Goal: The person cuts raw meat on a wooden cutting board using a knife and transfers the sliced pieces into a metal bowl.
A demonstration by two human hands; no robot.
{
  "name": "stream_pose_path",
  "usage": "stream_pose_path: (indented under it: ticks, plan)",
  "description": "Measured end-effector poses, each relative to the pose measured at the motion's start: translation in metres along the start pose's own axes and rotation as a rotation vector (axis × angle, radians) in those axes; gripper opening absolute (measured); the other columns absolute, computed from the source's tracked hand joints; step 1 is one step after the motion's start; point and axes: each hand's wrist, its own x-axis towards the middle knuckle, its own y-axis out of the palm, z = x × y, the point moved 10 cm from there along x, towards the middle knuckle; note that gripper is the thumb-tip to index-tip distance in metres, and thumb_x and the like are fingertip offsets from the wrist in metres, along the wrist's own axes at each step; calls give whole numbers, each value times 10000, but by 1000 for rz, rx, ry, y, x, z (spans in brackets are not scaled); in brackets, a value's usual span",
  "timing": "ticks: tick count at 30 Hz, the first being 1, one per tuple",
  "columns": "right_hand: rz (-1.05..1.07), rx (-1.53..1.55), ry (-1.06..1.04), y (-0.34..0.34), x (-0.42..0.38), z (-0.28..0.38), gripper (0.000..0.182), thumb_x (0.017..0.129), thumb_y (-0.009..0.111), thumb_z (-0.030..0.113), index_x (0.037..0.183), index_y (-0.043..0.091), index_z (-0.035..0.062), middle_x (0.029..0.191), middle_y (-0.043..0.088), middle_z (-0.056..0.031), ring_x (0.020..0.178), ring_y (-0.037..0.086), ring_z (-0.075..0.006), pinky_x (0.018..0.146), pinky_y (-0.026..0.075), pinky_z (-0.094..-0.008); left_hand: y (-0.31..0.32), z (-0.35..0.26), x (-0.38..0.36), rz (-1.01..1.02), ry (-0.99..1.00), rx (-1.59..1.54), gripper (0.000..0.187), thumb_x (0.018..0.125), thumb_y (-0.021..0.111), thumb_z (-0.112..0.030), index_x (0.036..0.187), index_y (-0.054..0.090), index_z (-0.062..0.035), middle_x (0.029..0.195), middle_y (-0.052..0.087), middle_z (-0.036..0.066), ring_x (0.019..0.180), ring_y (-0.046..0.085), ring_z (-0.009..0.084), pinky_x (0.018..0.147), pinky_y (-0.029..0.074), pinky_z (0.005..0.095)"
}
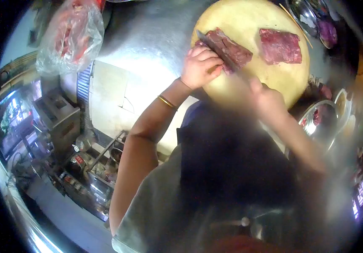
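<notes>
On the round cutting board (249, 12) lie two pieces of raw red meat. My left hand (202, 66), with a gold bangle (167, 102) at the wrist, presses its curled fingers on the near left end of one piece of meat (231, 47). My right hand (269, 100) is wrapped round the handle of a knife (219, 51). Its blade lies across that meat, right beside my left fingers. A second, squarish piece of meat (280, 46) rests apart on the board's right side. The knife's handle is mostly hidden in my hand and blurred.
A clear plastic bag of red meat (72, 40) sits at the upper left on the metal counter (147, 36). Metal bowls (320, 120) stand right of the board, one holding meat scraps. A thin stick (296, 25) lies along the board's upper right edge. Cluttered shelves (93, 168) stand lower left.
</notes>
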Motion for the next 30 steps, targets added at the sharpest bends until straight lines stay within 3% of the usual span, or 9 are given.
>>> stream_pose_path:
  ticks: [10, 13, 19, 24, 30]
  plan:
    - [-183, 146, -84, -5, 47, 23, 251, 899, 557, 182, 1102, 473, 61, 757, 664, -206, 715, 666, -407, 624, 518, -523, -2, -8, 0, 0, 50, 71, 149, 681, 750, -210, 807, 693, -154, 930, 647, -1, 976, 585, 239, 900, 442, 419]
    - [-77, 90, 14, -3, 11, 11, 267, 893, 565, 183, 1115, 473, 67, 772, 670, -208, 734, 670, -412, 633, 519, -533, -7, -17, -1, 37, 51, 130, 152, 694, 741, -229, 813, 688, -150, 957, 633, 5, 1008, 568, 248, 902, 434, 422]
    - [-3, 77, -3, 12, -118, -37, 328, 888, 599, 176, 1162, 456, 68, 766, 652, -211, 741, 658, -421, 661, 525, -524, -12, -11, -23, -12, 43, 141, 147, 724, 727, -218, 842, 675, -148, 961, 619, 24, 1006, 555, 262, 897, 421, 425]
    - [-128, 115, 86, -22, -131, -42, 326, 896, 610, 185, 1159, 458, 66, 820, 646, -204, 772, 658, -411, 678, 527, -493, -6, -38, -9, 20, 87, 107, 207, 758, 718, -228, 948, 688, -152, 1017, 623, 20, 1052, 557, 267, 962, 405, 439]
    - [-228, 39, 36, -47, -73, -24, 260, 903, 596, 187, 1095, 464, 72, 849, 656, -181, 768, 663, -392, 680, 527, -487, 12, -53, 8, 144, 128, 202, 316, 808, 688, -281, 1092, 680, -142, 1128, 608, 51, 1149, 526, 278, 1076, 358, 463]
